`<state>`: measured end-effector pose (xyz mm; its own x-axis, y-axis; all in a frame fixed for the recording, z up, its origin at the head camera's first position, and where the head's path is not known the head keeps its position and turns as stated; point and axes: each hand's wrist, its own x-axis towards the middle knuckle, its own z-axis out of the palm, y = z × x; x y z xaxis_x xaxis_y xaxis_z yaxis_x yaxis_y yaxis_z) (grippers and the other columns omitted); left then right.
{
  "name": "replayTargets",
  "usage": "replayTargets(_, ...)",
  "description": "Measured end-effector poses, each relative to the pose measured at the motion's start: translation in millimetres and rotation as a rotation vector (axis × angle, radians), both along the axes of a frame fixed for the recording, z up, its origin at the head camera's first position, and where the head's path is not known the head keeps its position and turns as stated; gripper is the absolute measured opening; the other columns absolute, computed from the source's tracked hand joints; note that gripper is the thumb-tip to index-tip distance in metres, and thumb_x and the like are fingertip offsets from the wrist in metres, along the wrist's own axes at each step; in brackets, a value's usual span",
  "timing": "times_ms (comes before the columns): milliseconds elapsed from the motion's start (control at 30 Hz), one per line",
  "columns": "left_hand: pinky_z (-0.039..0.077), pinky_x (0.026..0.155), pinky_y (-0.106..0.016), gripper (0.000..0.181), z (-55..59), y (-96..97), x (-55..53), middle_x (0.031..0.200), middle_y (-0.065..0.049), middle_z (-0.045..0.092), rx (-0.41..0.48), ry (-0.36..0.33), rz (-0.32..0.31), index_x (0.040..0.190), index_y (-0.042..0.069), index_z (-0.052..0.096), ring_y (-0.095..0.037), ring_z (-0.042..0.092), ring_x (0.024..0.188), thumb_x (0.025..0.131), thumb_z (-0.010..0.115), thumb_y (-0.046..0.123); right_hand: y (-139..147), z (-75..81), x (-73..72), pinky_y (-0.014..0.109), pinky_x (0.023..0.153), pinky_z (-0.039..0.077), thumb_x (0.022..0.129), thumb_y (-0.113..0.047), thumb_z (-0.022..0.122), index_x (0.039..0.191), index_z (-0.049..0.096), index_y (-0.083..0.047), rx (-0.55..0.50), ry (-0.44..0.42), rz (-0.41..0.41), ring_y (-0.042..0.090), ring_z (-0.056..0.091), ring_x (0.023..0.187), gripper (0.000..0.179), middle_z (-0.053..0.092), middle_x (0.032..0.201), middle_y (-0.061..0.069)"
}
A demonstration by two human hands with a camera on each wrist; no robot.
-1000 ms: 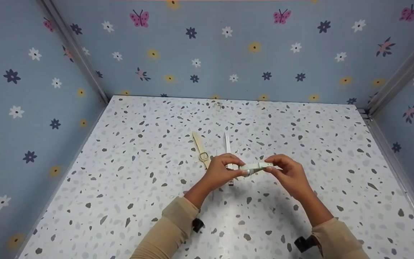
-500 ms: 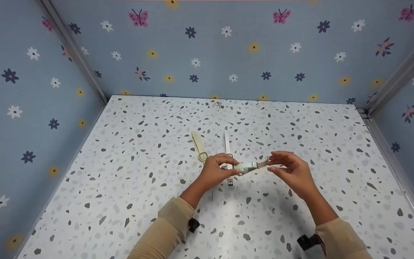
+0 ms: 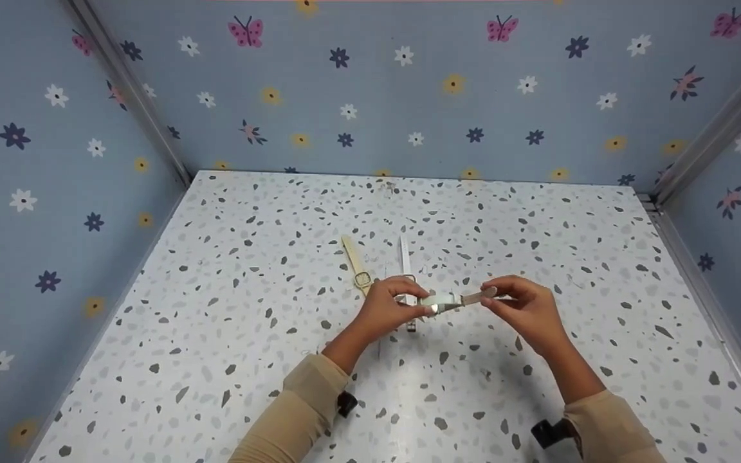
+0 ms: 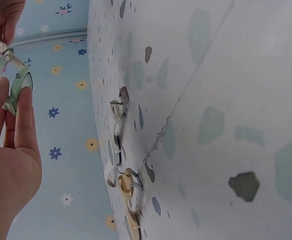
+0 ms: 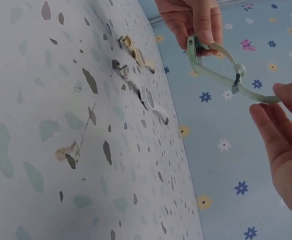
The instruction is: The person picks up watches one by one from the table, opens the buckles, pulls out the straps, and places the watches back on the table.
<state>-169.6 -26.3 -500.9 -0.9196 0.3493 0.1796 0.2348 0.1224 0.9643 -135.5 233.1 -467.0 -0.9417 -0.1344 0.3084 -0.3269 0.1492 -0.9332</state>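
Above the table, a mint-green wristwatch (image 5: 213, 76) is stretched between both hands, its strap looped through the buckle. My left hand (image 3: 388, 310) pinches it at the watch case (image 4: 22, 90), fingers on one side and thumb on the other. With thumb and fingertips my right hand (image 3: 525, 308) grips the free strap end (image 5: 268, 98). Beneath and beyond the left hand a white wristwatch (image 5: 146, 97) lies on the table, partly hidden by that hand in the head view. Left of it lies a yellow wristwatch (image 3: 361, 279), strap stretched out.
The speckled white table (image 3: 267, 270) is enclosed by blue floral panels (image 3: 409, 96) at the back and both sides. Metal rails (image 3: 136, 90) run along the corners. A crack line and a brownish mark (image 5: 66, 152) show on the tabletop.
The right hand has moved slightly right, let the strap end slip free half a second ago, and now grips its tip again. The left hand has shifted slightly left with the watch.
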Motion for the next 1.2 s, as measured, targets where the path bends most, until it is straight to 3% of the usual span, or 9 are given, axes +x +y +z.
replayTargets(233, 0.059, 0.074, -0.03, 0.021, 2.8, 1.0, 2.3, 0.095, -0.003, 0.068, 0.014, -0.012, -0.039, 0.095, 0.003, 0.077, -0.019, 0.063, 0.092, 0.076, 0.084, 0.009, -0.6, -1.7, 1.2, 0.038, 0.083, 0.057, 0.084, 0.009, 0.071, 0.106, 0.062, 0.016, -0.289, -0.16, 0.022, 0.025, 0.066, 0.093, 0.025, 0.063, 0.103, 0.025)
replayTargets(367, 0.059, 0.073, -0.028, 0.021, 1.5, 4.2, 4.4, 0.094, -0.002, 0.067, -0.042, -0.007, -0.064, 0.094, 0.002, 0.075, -0.018, 0.063, 0.092, 0.076, 0.084, 0.008, -2.6, -4.2, 2.0, 0.041, 0.086, 0.056, 0.087, 0.015, 0.063, 0.107, 0.057, 0.018, -0.433, -0.174, 0.08, 0.025, 0.066, 0.094, 0.022, 0.062, 0.103, 0.022)
replayTargets(500, 0.058, 0.072, -0.025, 0.018, -0.4, 7.7, 5.9, 0.093, -0.001, 0.067, -0.116, 0.006, -0.084, 0.092, 0.005, 0.075, -0.022, 0.063, 0.093, 0.077, 0.083, 0.008, -4.4, -5.1, 2.8, 0.043, 0.086, 0.055, 0.088, 0.018, 0.058, 0.106, 0.061, 0.012, -0.506, -0.174, 0.11, 0.024, 0.065, 0.092, 0.02, 0.063, 0.102, 0.017)
replayTargets(633, 0.057, 0.072, -0.024, 0.02, -1.8, 12.5, 6.6, 0.096, -0.004, 0.068, -0.151, 0.0, -0.108, 0.097, 0.003, 0.073, -0.029, 0.064, 0.097, 0.079, 0.081, 0.007, -6.2, -3.4, 2.8, 0.045, 0.086, 0.055, 0.088, 0.017, 0.058, 0.105, 0.063, 0.007, -0.536, -0.187, 0.102, 0.024, 0.065, 0.091, 0.02, 0.063, 0.1, 0.016)
replayTargets(800, 0.056, 0.073, -0.023, 0.025, 2.0, 18.6, 9.2, 0.1, -0.005, 0.067, -0.152, 0.009, -0.099, 0.103, 0.001, 0.071, -0.023, 0.063, 0.098, 0.081, 0.08, 0.007, -6.8, -2.6, 3.0, 0.046, 0.087, 0.055, 0.087, 0.016, 0.06, 0.105, 0.061, 0.011, -0.533, -0.204, 0.072, 0.026, 0.065, 0.091, 0.019, 0.063, 0.1, 0.017)
replayTargets(1200, 0.056, 0.07, -0.018, 0.029, 9.1, 33.9, 14.0, 0.1, -0.004, 0.068, -0.139, 0.192, -0.083, 0.106, 0.005, 0.073, -0.016, 0.065, 0.093, 0.081, 0.082, 0.015, -10.0, -5.8, 5.5, 0.043, 0.086, 0.056, 0.089, 0.015, 0.059, 0.106, 0.059, 0.015, -0.491, -0.196, 0.114, 0.025, 0.066, 0.091, 0.018, 0.064, 0.1, 0.015)
